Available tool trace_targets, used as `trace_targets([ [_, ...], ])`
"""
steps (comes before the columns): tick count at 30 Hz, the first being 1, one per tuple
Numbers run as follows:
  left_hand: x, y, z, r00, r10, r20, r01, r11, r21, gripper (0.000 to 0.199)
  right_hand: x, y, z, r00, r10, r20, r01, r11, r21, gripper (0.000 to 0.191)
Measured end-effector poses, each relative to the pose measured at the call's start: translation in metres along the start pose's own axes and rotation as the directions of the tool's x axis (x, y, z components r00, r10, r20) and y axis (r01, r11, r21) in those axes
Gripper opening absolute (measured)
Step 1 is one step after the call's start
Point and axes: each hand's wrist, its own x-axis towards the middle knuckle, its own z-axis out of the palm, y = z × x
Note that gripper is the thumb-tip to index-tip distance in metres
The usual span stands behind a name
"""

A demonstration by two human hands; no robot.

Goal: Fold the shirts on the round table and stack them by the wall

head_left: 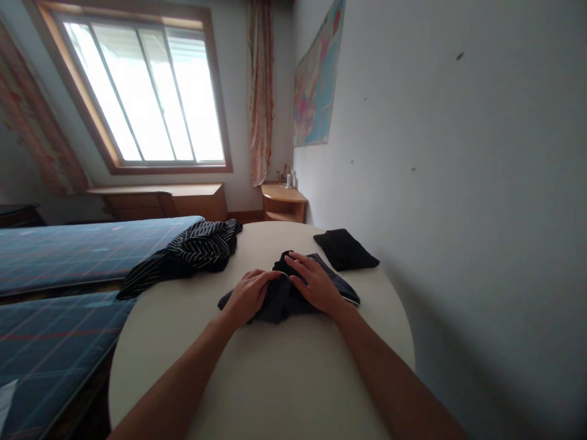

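A dark garment [275, 305] with a thin white edge lies partly folded on the round pale table [284, 366]. My left hand [250, 296] rests on its left part, with the fingers together and their tips pinching the cloth near the middle. On the right part lies my right hand [314, 284], its fingers spread over the fabric and over a black bunched part [283, 263]. The fingertips of the two hands are close to each other. Some of the cloth is hidden beneath both hands.
A folded black cloth [346, 249] lies at the table's back right, near the white wall [458, 183]. At the back left, a black-and-white striped garment [202, 247] hangs over the edge towards a blue plaid bed [92, 250]. A corner shelf [284, 194] stands beyond.
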Motion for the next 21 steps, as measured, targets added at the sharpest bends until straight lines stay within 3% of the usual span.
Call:
trace_targets([
  [4,0.0,0.009,0.001,0.996,0.082,0.024,-0.081,0.996,-0.043,0.039,0.002,-0.007,-0.004,0.996,-0.074,0.04,0.077,0.994,-0.072,0.028],
  [8,-0.001,0.01,0.004,0.999,-0.028,0.022,0.03,0.998,-0.052,0.036,0.002,-0.002,-0.006,1.0,-0.004,0.007,0.005,0.994,-0.113,0.016],
  [11,-0.001,0.012,0.005,0.99,-0.134,0.053,0.133,0.991,0.016,0.047,0.002,0.004,-0.006,0.988,0.116,-0.104,-0.128,0.984,-0.12,0.016],
  [17,-0.001,0.017,0.002,0.96,-0.243,0.137,0.216,0.958,0.189,0.028,-0.001,0.016,-0.011,0.879,0.337,-0.336,-0.369,0.929,-0.032,0.027],
  [21,0.002,0.017,-0.003,0.954,-0.3,-0.008,0.297,0.939,0.175,0.016,-0.002,0.025,-0.013,0.831,0.379,-0.407,-0.411,0.912,0.009,0.03],
])
